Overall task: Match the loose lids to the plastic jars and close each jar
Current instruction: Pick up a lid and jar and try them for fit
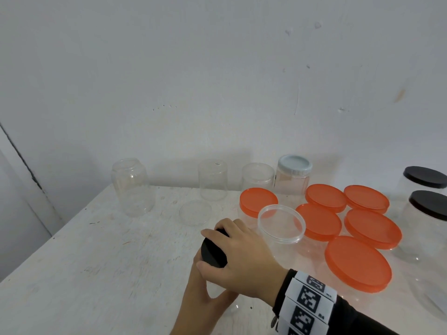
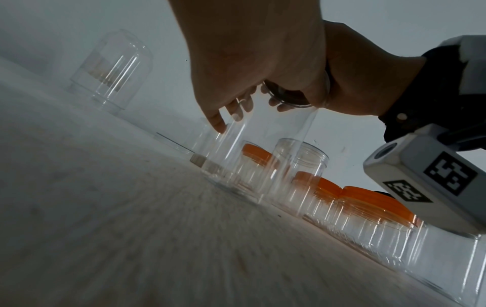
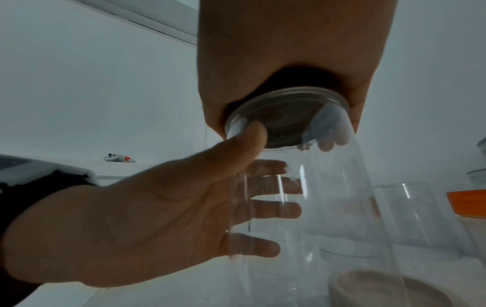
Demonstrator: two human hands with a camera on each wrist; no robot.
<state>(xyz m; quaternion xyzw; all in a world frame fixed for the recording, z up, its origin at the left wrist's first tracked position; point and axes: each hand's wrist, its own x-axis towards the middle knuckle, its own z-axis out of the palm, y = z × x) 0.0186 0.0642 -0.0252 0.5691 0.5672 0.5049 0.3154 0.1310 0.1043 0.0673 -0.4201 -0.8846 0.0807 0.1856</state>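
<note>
Fingers of the right hand (image 1: pixel 244 256) curled over the black lid (image 1: pixel 214 252) to turn it, while the left hand (image 3: pixel 147 228) gripped the clear jar (image 2: pixel 260 153) steady.

A worn white table (image 1: pixel 96 250) is sitting against a plain white wall (image 1: pixel 217 68), its top showing scuffs and small dark specks. A dark crack (image 1: pixel 21 160) is running down the wall at the far left. In the right wrist view, a small white device with an orange patch (image 3: pixel 119 158) is lying on a white ledge in the background.

Soft daylight, dim blurred wrist views
</note>
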